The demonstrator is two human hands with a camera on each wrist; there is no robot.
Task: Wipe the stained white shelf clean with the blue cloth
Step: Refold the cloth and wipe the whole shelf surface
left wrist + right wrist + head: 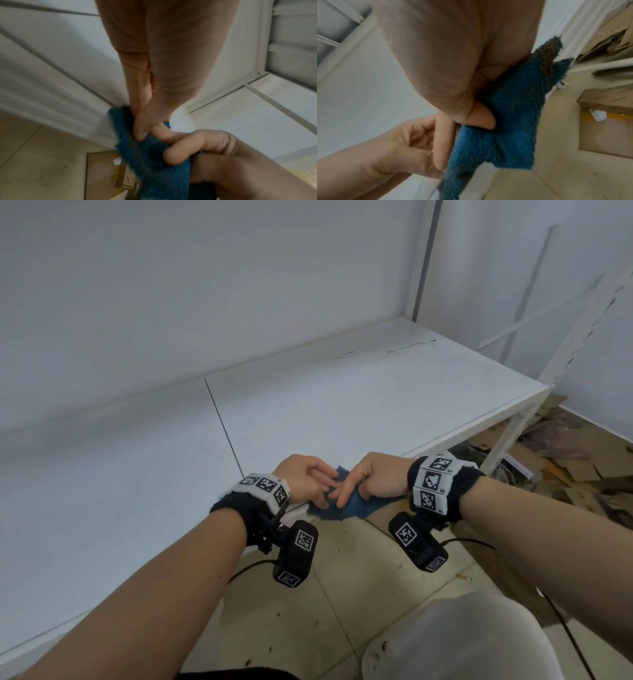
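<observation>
1. From the head camera I count two hands, one blue cloth (346,503) and one white shelf (342,405). The cloth, fuzzy and crumpled, is at the shelf's front edge; dark streaks (407,347) mark the smooth board near the back.
2. On the left wrist camera, my left hand (154,115) pinches the terry cloth (154,162).
3. On the right wrist camera, my right hand (453,81) clamps the cloth (513,121) under its thumb; one frayed corner looks brown.
</observation>
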